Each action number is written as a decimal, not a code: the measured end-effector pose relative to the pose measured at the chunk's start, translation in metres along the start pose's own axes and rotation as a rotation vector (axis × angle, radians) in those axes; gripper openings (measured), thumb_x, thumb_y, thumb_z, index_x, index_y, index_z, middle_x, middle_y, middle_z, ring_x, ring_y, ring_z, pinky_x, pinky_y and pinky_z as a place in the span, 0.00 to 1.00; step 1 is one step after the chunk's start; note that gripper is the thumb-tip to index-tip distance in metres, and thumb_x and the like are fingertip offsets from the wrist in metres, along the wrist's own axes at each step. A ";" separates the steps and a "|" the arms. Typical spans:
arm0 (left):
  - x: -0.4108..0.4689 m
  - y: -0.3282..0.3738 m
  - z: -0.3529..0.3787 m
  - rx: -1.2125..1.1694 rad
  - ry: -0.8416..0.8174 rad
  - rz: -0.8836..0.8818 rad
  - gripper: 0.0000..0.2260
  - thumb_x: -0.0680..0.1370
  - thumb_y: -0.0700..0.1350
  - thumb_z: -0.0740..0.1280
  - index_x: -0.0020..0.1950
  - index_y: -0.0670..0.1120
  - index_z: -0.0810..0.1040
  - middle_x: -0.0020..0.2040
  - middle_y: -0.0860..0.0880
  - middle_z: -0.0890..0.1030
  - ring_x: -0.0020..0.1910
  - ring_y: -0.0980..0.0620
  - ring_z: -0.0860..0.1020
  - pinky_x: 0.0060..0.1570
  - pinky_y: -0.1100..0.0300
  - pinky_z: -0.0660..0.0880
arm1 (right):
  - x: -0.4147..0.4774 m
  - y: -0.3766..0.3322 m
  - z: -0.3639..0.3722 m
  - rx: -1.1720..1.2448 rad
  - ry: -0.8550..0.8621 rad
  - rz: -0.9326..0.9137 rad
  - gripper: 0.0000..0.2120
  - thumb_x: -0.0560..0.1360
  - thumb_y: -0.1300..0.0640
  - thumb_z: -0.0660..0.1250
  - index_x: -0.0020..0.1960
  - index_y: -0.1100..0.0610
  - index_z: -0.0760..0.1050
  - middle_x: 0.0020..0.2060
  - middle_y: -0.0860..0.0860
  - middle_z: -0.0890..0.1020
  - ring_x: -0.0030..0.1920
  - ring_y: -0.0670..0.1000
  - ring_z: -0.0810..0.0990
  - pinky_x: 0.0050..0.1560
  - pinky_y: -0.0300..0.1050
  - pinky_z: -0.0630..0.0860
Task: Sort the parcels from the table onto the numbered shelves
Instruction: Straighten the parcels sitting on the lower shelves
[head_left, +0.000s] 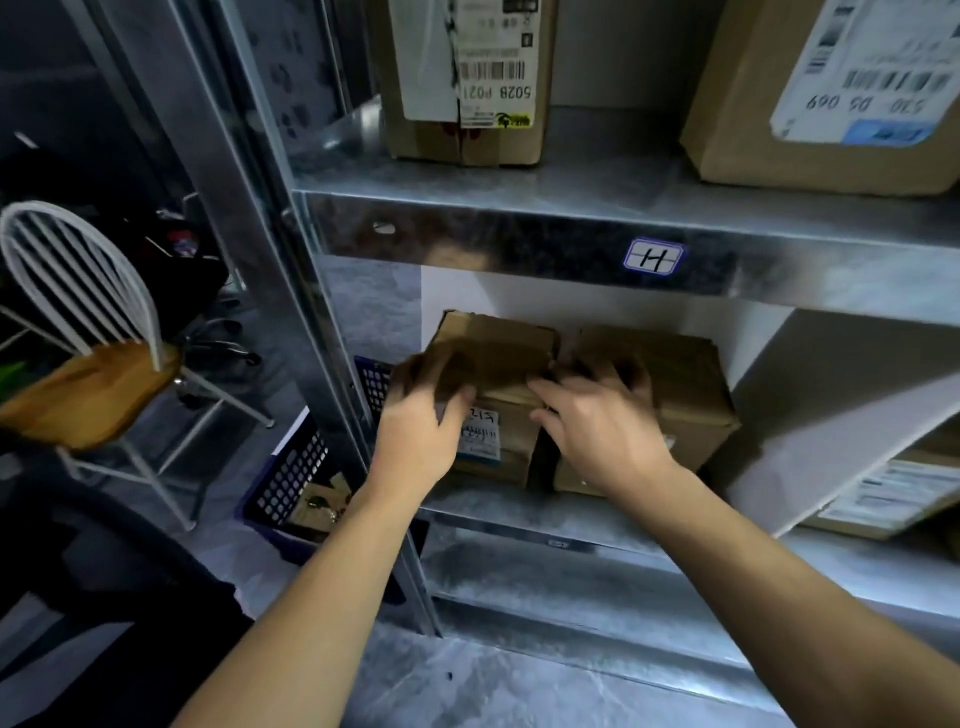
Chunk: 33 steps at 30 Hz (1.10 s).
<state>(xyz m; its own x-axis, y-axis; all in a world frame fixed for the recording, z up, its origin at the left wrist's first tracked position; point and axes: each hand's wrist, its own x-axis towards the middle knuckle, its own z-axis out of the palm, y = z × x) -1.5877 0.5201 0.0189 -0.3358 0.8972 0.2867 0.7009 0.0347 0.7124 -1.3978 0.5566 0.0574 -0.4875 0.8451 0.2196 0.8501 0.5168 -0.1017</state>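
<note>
Two bare forearms (322, 597) reach toward the shelf (519, 512) directly below the tag marked H (653, 257). Below and left of the tag, the left hand (421, 415) grips a small brown parcel (498, 353), fingers curled over its top left corner and thumb on the front beside its white label (480, 434). Just below the tag, the right hand (597, 421) lies spread, fingers fairly straight, across the seam between that parcel and a neighbouring parcel (675, 374), gripping nothing. Blur hides finer detail. To seat the small parcel well, the person should probably slide it back squarely, label outward, steadying the neighbour.
</note>
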 end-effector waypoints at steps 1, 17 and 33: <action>-0.002 0.000 -0.002 -0.012 0.007 0.007 0.23 0.80 0.52 0.64 0.75 0.55 0.66 0.71 0.43 0.68 0.68 0.44 0.69 0.64 0.64 0.61 | -0.001 -0.002 0.001 0.008 0.005 -0.001 0.15 0.75 0.51 0.72 0.62 0.49 0.81 0.59 0.52 0.83 0.68 0.63 0.73 0.67 0.77 0.58; -0.003 0.056 -0.001 0.129 0.009 0.289 0.19 0.80 0.52 0.63 0.69 0.47 0.73 0.70 0.43 0.70 0.70 0.42 0.66 0.70 0.50 0.62 | -0.037 0.054 -0.028 0.093 0.018 0.290 0.21 0.81 0.43 0.59 0.70 0.51 0.72 0.65 0.60 0.75 0.66 0.66 0.72 0.68 0.63 0.69; -0.012 0.106 0.074 0.206 -0.298 0.212 0.24 0.79 0.54 0.64 0.75 0.55 0.66 0.78 0.50 0.58 0.76 0.44 0.58 0.74 0.49 0.60 | -0.061 0.120 -0.021 0.510 -0.057 0.378 0.26 0.80 0.43 0.63 0.76 0.47 0.65 0.72 0.55 0.71 0.70 0.58 0.70 0.69 0.49 0.68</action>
<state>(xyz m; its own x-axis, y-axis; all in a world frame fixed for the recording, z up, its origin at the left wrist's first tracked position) -1.4626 0.5462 0.0437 0.0052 0.9810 0.1941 0.8562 -0.1047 0.5060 -1.2614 0.5638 0.0525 -0.1946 0.9805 0.0274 0.7702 0.1700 -0.6147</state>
